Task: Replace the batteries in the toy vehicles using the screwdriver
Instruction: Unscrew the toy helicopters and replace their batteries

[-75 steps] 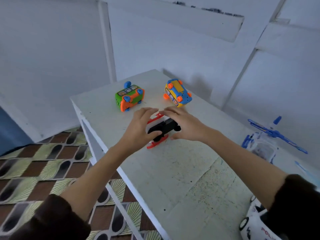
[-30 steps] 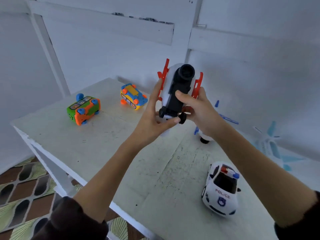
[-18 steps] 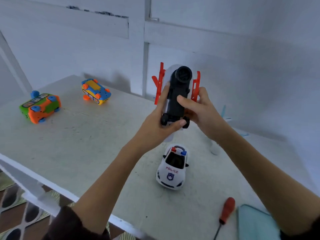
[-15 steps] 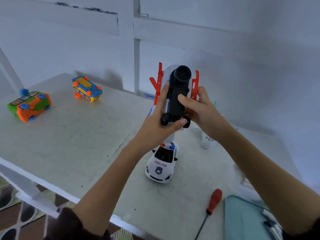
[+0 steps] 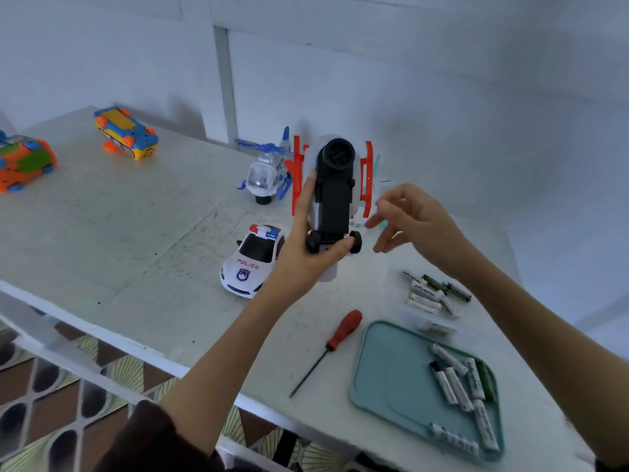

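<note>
L hand [image 5: 308, 253] grips the toy [image 5: 335, 195] underside-up above the table; R hand [image 5: 412, 219] loose, empty, at its 3 o'clock. Screwdriver [image 5: 335, 338] lies at 6. 1-handed hold: toy could slip.

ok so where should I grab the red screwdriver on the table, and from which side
Probably by its red handle, coming down from above with the free right hand. The screwdriver lies flat, its handle the thick end, clear of the teal tray; the thin shaft points toward the table edge.
</note>
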Tool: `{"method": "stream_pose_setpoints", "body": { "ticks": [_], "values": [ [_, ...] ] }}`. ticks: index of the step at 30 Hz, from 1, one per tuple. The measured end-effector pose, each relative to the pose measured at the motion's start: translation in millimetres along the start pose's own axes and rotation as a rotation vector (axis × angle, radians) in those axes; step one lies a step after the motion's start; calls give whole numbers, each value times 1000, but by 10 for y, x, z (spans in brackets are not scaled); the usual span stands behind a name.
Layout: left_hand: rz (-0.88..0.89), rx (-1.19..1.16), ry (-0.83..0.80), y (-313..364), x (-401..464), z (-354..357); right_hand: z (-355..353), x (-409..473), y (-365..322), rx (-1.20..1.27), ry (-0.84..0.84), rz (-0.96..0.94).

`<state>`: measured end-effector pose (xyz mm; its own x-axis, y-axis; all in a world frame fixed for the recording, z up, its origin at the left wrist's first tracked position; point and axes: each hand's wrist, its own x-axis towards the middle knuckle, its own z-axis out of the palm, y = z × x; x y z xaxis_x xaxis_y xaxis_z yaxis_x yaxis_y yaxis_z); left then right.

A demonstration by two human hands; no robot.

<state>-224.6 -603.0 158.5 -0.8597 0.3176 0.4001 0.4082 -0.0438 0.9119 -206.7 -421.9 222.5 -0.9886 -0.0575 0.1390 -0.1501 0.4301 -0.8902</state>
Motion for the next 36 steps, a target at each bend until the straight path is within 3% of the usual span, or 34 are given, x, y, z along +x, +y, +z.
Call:
{"method": "stream_pose_setpoints", "body": {
  "ticks": [2,8,11,17,20,26,32,36],
  "values": [
    [-28,14,14,-68,-58,42,-41,-155,179,-103,15,-62],
    [-55,70,-2,-194,-169,176,211,-510,529,-601,-402,-351],
    [-47,92,1,-245,-173,211,361,-591,606,-691,-500,-295],
    [-67,102,2,-249,-171,236,541,-612,657,-837,-529,-264],
    [-64,98,-16,-240,-158,234,552,-609,682,-793,-529,-313],
    [-71,72,-32,-300,-139,194,262,-633,424,-514,-351,-384],
    [-107,57,21,-346,-101,218,-64,-726,71,-243,-290,-231],
    [-106,79,12,-325,-120,216,-186,-793,-27,-125,-173,-246]
  ]
}}
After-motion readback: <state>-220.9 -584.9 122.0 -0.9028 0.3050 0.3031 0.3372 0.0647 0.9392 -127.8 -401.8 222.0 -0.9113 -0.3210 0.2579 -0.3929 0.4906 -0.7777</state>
